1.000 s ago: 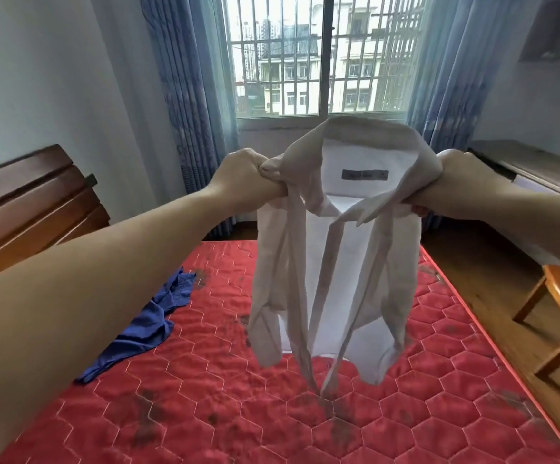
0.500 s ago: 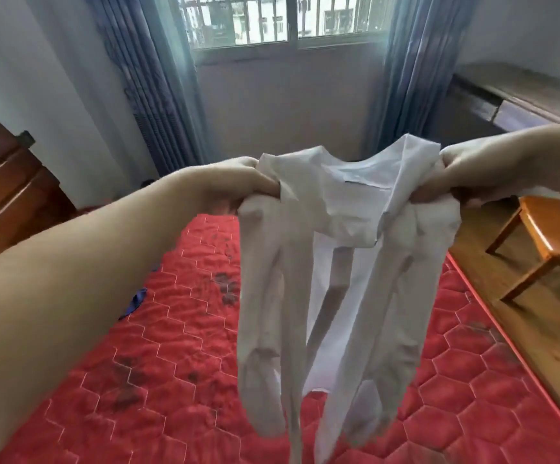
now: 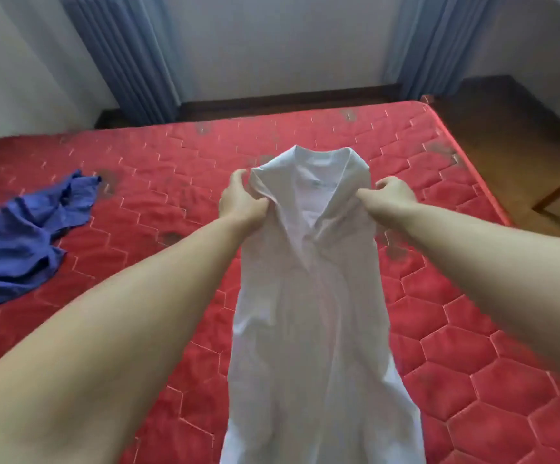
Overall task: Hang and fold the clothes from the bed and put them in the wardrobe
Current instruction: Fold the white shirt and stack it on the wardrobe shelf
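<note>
Gripping the white shirt [image 3: 308, 296] up by the shoulders, just either side of the collar: left hand [image 3: 243, 202] with fingers curled into a bunch of fabric on the shirt's left, right hand [image 3: 394, 195] clenched round the cloth on the shirt's right. Held that way probably so the body drapes straight and narrow toward the camera, sleeves apparently tucked in behind, collar opening facing up. Looks like laying it down flat for folding rather than hanging. Can't tell for sure whether the lower hem is touching the red mattress [image 3: 472, 329] yet or just floating over it, bit blurry down there.

Room-wise, plenty of bare quilted surface on both sides of the shirt. Blue garment [image 3: 20, 236] crumpled well off to the shirt's left, not touching, so no snagging there, still waiting its turn. Mattress edge runs off to the shirt's right, with wooden floor [image 3: 506, 145] past it, so better to spread sleeves without pushing too far that way. Far edge beyond the collar, then wall and blue curtains [image 3: 131, 55]. Wardrobe nowhere in view.
</note>
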Demonstrator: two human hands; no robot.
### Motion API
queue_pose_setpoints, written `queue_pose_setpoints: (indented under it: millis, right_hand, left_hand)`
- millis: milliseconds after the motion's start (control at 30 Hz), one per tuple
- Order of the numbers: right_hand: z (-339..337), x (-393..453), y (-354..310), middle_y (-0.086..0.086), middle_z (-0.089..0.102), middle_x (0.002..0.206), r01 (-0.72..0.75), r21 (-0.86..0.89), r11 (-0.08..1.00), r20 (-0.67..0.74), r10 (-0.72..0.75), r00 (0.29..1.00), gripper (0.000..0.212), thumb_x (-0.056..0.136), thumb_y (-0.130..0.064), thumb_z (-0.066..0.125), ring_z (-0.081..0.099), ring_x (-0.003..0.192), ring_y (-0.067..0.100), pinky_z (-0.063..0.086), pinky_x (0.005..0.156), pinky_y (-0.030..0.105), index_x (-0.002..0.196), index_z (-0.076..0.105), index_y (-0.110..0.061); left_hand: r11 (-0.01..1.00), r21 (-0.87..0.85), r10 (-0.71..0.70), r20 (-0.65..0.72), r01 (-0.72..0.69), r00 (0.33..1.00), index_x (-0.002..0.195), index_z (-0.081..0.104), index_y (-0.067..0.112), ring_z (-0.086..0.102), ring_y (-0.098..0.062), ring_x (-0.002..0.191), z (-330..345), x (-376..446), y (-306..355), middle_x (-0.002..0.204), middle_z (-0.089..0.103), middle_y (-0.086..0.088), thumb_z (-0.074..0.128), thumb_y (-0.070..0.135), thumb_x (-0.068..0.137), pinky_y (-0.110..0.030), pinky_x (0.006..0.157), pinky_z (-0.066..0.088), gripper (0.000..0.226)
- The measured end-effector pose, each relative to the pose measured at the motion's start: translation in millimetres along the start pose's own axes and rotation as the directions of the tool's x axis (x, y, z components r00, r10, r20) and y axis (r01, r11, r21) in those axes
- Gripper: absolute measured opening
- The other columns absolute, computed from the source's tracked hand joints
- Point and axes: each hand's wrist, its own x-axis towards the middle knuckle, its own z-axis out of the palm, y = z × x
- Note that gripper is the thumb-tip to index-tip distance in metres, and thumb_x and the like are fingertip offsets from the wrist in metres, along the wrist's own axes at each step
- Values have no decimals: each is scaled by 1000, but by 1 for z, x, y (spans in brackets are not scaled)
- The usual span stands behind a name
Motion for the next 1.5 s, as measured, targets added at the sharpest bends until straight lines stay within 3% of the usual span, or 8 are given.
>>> queue_pose_setpoints:
  millis: [67, 267, 400, 633, 800, 1067, 1267, 1500]
  right_hand:
    - [43, 15, 39, 10, 56, 125, 72, -124, 990, -7, -74, 997, 51, 85, -22, 57, 58, 108, 28, 47, 88, 34, 134, 46, -12]
    - [139, -22, 220, 6, 40, 147, 252, -544, 801, 315, -84, 945, 61, 90, -41, 55, 41, 133, 24, 37, 103, 37, 144, 36, -19]
    - [168, -59, 304, 1, 7, 162, 361, -743, 563, 387, -78, 919, 78, 86, -68, 41, 10, 149, 23, 24, 111, 49, 152, 17, -35]
    - [157, -63, 330, 5, 3, 163, 327, -779, 535, 276, -175, 945, 84, 79, -66, 4, 7, 150, 24, 9, 118, 47, 154, 17, -31]
    - [168, -103, 324, 14, 29, 156, 455, -687, 567, 351, -289, 891, 71, 85, -59, 29, 31, 142, 36, 25, 109, 59, 145, 42, -23]
    - [133, -117, 388, 5, 5, 162, 420, -752, 508, 344, -241, 907, 86, 82, -75, 7, -4, 148, 17, 4, 118, 47, 153, 23, -29]
    - [142, -137, 375, 20, 28, 155, 453, -688, 567, 280, -369, 886, 78, 90, -67, 19, 28, 141, 40, 21, 111, 62, 145, 42, -18]
    - [162, -170, 397, 8, 9, 162, 483, -712, 510, 388, -287, 876, 76, 85, -69, 18, 6, 149, 26, 0, 118, 42, 152, 12, -34]
  left_hand:
    - [994, 110, -9, -1, 9, 1000, 148, 27, 31, 47, -28, 127, 33, 10, -48, 144, 40, -7, 59, 18, 81, -44, 105, 41, 76]
    - [876, 482, -144, 323, -32, 935, 151, 23, 32, 28, -24, 142, 108, -57, -237, 157, 23, 0, 61, 36, 88, -48, 111, 31, 74]
    - [737, 651, -58, 328, -181, 943, 152, 4, 43, 1, -20, 150, 130, -98, -309, 164, -4, 4, 43, 60, 91, -44, 117, 14, 75]
    - [696, 679, 72, 257, -233, 964, 153, -1, 43, -9, -18, 150, 125, -103, -336, 164, -8, 4, 26, 59, 97, -47, 119, -4, 64]
    - [752, 566, 223, 264, -338, 938, 152, 6, 44, -3, -17, 150, 136, -149, -331, 163, -1, 7, 28, 59, 95, -47, 118, -5, 63]
    - [641, 636, 226, 379, -430, 898, 145, -5, 42, -15, -15, 147, 114, -179, -391, 154, -21, 11, 6, 73, 81, -45, 116, -12, 72]
    - [773, 531, 236, 269, -348, 934, 147, -1, 46, -8, -11, 148, 101, -188, -392, 157, -12, 13, 15, 72, 86, -41, 117, -10, 68]
    - [642, 592, 265, 424, -487, 866, 146, -7, 47, -13, -15, 148, 87, -213, -421, 156, -15, 10, 14, 80, 80, -43, 118, -9, 76]
